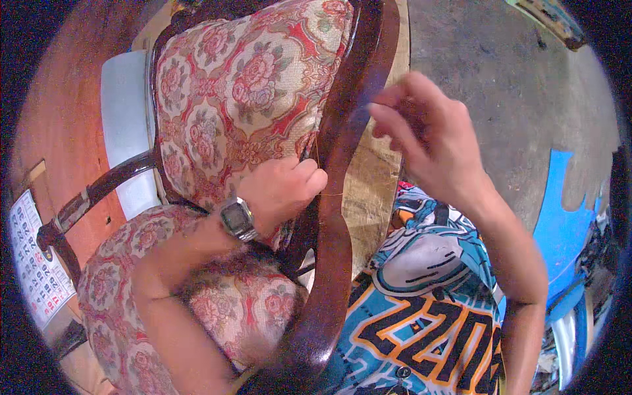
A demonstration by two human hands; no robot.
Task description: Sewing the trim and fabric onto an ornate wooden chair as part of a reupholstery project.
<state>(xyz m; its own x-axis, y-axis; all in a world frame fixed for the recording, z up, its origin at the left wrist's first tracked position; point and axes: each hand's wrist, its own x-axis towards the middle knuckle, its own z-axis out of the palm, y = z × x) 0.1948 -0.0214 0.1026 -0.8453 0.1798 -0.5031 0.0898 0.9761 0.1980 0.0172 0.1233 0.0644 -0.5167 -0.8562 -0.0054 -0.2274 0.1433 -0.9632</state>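
From where I stand: draw the thread evenly, without snagging. It crosses the dark frame at the left hand's three o'clock. Left grip: curled closed, contents hidden. Right hand, two o'clock: blurred, grip undeterminable. Grey floor: two o'clock. Calendar: nine.

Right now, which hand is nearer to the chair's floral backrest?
Left. The left hand is at the floral backrest's lower right edge; the right hand is apart, off to its right.
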